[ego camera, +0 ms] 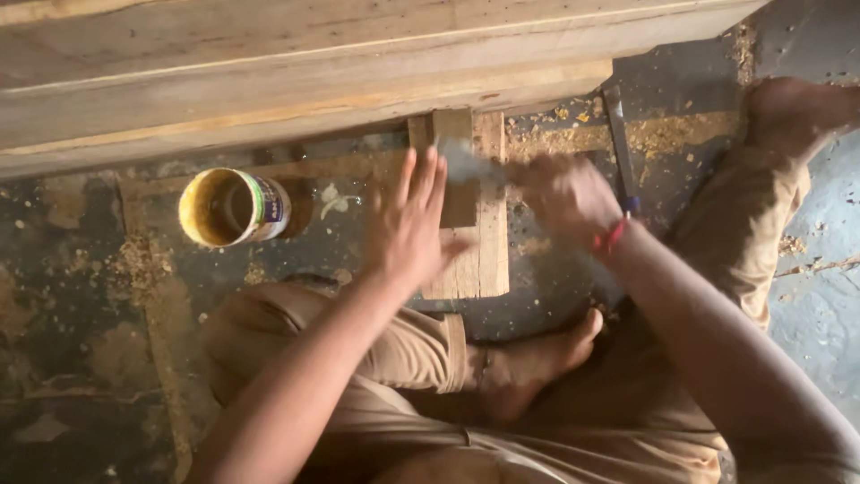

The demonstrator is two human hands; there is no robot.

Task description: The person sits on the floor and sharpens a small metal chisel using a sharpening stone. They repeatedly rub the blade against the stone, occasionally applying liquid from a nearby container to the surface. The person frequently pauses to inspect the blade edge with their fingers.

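Sawdust-covered dark floor (81, 358) fills the frame, with a big timber beam (269, 81) across the top. Left hand (408, 224) is flat, fingers spread open, hovering over a small wooden block (479, 255) at center, holding nothing. Right hand (564, 193) is blurred just right of it, seems closed on something grey but can't tell what. Open tin (233, 208) lies on its side at left

yellow-lined can (231, 208), red wristband (611, 236), tan trousers (412, 350)
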